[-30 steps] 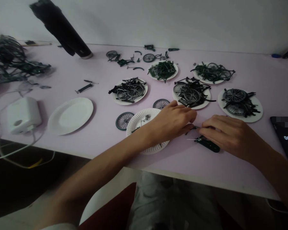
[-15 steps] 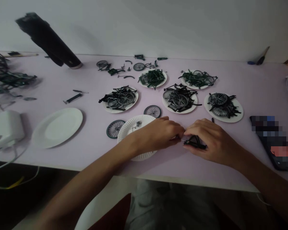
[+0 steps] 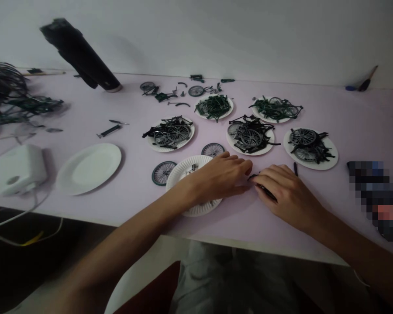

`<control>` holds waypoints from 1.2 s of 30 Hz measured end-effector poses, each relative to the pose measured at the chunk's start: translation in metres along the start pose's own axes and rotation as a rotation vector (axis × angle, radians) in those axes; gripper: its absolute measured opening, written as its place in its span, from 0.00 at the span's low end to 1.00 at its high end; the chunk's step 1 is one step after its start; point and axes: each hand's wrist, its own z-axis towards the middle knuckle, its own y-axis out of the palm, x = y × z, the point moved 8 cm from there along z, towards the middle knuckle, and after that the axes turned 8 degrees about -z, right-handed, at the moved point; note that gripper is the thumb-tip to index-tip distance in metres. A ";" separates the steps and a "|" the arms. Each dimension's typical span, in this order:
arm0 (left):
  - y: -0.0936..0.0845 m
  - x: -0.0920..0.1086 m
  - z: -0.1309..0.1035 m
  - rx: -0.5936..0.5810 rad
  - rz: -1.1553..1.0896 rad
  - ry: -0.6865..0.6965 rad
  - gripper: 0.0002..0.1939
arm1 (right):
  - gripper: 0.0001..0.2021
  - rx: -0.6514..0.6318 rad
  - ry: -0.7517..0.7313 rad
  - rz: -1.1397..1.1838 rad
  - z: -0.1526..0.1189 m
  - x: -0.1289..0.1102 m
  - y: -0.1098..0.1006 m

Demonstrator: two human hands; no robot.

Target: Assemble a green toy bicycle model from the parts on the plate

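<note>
The right hand (image 3: pixel 286 192) is grasping a dark part (image 3: pixel 269 194), which is lying mostly inside its curled fingers, above the table (image 3: pixel 239 226) and to the right of the ribbed plate (image 3: pixel 199 210). The left hand (image 3: pixel 227 174) is hovering close to the tip of this part; its thumb and fingers are bending loosely, but whether it is pinching something small, I cannot tell.

I think the dark part could be slipping out, because the fingers are covering it and its hold is hard to check. Also, the left forearm (image 3: pixel 157 213) is crossing over the ribbed plate, so a careless sweep could be tipping it and scattering its small pieces (image 3: pixel 193 167).

Counting now: seven plates are standing on the table, and five of them, farther back, are carrying piles of parts (image 3: pixel 250 136). Two loose wheels (image 3: pixel 163 173) are lying just beside the ribbed plate. One pen (image 3: pixel 118 122), one white box (image 3: pixel 21 170) and one phone (image 3: pixel 367 196) are also lying there.
</note>
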 end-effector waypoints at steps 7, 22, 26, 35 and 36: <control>0.008 0.002 0.007 0.040 0.100 -0.010 0.08 | 0.06 0.048 0.095 -0.091 0.001 0.005 -0.004; 0.010 0.000 0.007 0.058 0.112 -0.018 0.06 | 0.06 0.038 0.149 0.045 0.001 0.010 0.004; 0.006 -0.004 0.005 0.030 0.051 -0.031 0.05 | 0.06 0.025 0.161 0.116 -0.001 0.011 0.006; 0.008 -0.001 0.006 0.030 0.114 -0.041 0.07 | 0.06 0.059 0.107 0.104 0.001 0.007 0.004; 0.009 0.000 0.007 0.030 0.119 -0.041 0.07 | 0.05 0.062 0.117 0.077 0.001 0.008 0.003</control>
